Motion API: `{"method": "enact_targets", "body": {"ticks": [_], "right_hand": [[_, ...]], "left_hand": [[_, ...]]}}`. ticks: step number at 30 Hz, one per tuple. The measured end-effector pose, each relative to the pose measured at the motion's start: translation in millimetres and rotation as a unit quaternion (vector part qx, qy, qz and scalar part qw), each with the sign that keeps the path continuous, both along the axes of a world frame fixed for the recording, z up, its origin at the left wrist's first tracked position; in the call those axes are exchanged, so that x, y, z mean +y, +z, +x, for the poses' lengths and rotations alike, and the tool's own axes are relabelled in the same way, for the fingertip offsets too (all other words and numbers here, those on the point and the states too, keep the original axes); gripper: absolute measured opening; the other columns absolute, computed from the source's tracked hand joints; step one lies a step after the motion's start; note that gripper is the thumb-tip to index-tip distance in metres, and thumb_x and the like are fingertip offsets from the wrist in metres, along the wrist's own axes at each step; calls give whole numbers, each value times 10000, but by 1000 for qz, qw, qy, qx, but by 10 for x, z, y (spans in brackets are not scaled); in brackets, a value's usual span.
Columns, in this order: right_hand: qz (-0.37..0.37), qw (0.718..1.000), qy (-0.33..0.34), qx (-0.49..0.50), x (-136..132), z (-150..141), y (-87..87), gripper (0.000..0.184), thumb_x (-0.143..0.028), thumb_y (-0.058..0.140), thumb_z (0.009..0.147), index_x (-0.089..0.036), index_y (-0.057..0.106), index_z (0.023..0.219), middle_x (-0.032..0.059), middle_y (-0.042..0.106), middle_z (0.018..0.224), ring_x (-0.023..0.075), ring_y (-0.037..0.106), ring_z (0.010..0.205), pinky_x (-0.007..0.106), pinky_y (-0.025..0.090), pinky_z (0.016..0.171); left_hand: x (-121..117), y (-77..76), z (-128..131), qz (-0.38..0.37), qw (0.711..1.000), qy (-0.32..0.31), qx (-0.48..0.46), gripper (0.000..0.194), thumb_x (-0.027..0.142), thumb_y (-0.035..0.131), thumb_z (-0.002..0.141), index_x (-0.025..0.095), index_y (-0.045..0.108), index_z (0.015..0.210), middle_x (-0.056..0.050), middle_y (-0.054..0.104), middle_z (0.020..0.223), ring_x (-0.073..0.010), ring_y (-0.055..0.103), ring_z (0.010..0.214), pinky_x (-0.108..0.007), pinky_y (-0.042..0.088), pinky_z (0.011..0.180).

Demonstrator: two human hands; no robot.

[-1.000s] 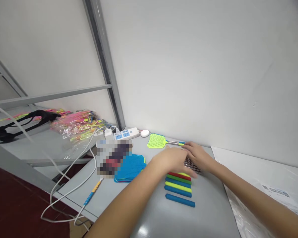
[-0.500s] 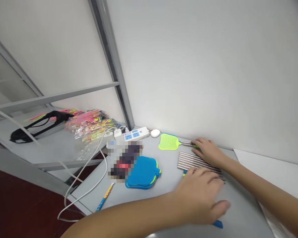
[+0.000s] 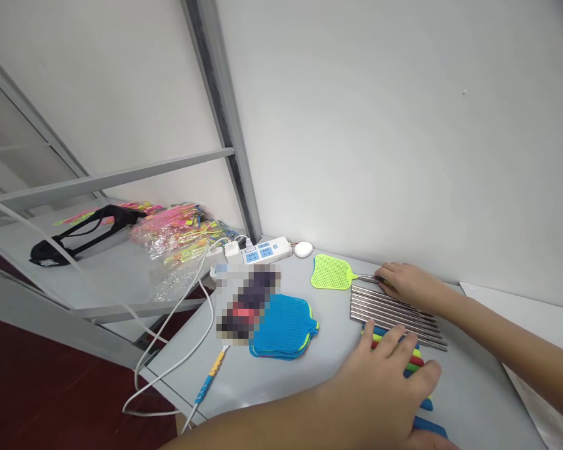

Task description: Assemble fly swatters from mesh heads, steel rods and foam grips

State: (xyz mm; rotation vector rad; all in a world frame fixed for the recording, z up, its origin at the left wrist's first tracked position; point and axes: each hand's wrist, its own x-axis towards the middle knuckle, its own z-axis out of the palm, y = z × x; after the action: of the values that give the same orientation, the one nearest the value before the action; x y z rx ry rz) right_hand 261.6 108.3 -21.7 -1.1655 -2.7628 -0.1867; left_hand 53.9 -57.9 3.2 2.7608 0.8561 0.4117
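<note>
Change | our left hand [image 3: 380,375] has come onto multicoloured plastic tubes [image 3: 416,360], fingers spread, unclenched | right hand [image 3: 408,284] covers lime mesh swatter's [image 3: 332,273] handle, surface's [image 3: 272,375] back edge, grasp unclear | silver metal rods [image 3: 389,306] between, unjoined to tubes

Coloured tubes [image 3: 430,427] partly hidden (left hand [image 3: 387,375] over them).

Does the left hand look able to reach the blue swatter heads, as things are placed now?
Probably yes. The left hand spreads over the coloured sticks, and only bare table shows between it and the swatter heads.
</note>
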Motion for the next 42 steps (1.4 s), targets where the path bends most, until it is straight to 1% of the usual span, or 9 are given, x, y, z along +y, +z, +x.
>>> {"method": "enact_targets", "body": {"ticks": [12,17,19,22,24,29,33,38,42], "right_hand": [[81,996,-22,-16,-155,-43,167,190,-194,432,930,-195,588,820,51,674,712,190,607,601,300,347,576],[115,989,-74,48,-551,75,352,175,-267,378,979,-212,544,986,35,674,828,171,601,599,279,322,490],[119,984,-85,101,-792,172,391,154,-297,395,983,-227,524,1030,23,662,820,164,600,600,272,349,491],[109,982,-85,129,-1149,349,347,165,-306,403,987,-232,508,1092,13,654,811,142,563,532,266,360,471],[108,982,-83,127,-1339,466,265,156,-306,417,988,-234,516,1084,10,648,798,131,537,505,262,352,459],[210,963,-69,151,-1557,668,60,86,-210,476,967,-217,558,990,-10,590,672,120,511,516,249,334,487],[239,959,-33,146,-1543,713,17,64,-207,533,945,-205,597,949,13,624,702,128,527,575,257,350,538],[256,954,-16,157,-1545,703,60,60,-195,566,931,-184,595,983,19,629,713,130,520,574,267,337,543],[251,958,3,141,-1611,634,80,108,-236,539,958,-178,600,1027,5,602,685,125,507,571,268,330,537]], "left_hand": [[31,-34,-53,28,997,-68,28,835,681,550,823,194,334,1466,-173,361,1532,-345,219,1458,-530,242,1124],[128,58,-46,93,991,-30,-95,468,535,506,904,214,565,1239,-89,484,1450,-273,436,1305,-433,317,1092],[219,110,-99,159,966,49,-200,346,412,530,892,234,579,1184,-83,534,1361,-269,482,1227,-435,359,1041],[405,190,-255,273,886,180,-330,443,315,605,828,268,490,1253,-98,469,1307,-303,441,1225,-505,358,1023],[534,223,-368,294,871,183,-348,548,380,633,818,277,428,1316,-106,406,1333,-319,403,1260,-540,354,1039],[657,176,-428,205,895,53,-392,587,601,459,898,253,424,1370,-132,409,1384,-329,415,1291,-561,375,1059],[473,83,-248,-31,904,74,-419,474,455,512,935,262,436,1361,-122,564,1255,-265,583,1094,-456,524,897],[259,91,-85,-373,828,92,-409,349,423,478,972,220,600,1229,-101,713,977,-289,676,963,-417,603,732],[208,118,-34,-441,797,86,-404,382,444,503,956,225,596,1255,-105,717,981,-293,695,907,-396,612,641]]}}
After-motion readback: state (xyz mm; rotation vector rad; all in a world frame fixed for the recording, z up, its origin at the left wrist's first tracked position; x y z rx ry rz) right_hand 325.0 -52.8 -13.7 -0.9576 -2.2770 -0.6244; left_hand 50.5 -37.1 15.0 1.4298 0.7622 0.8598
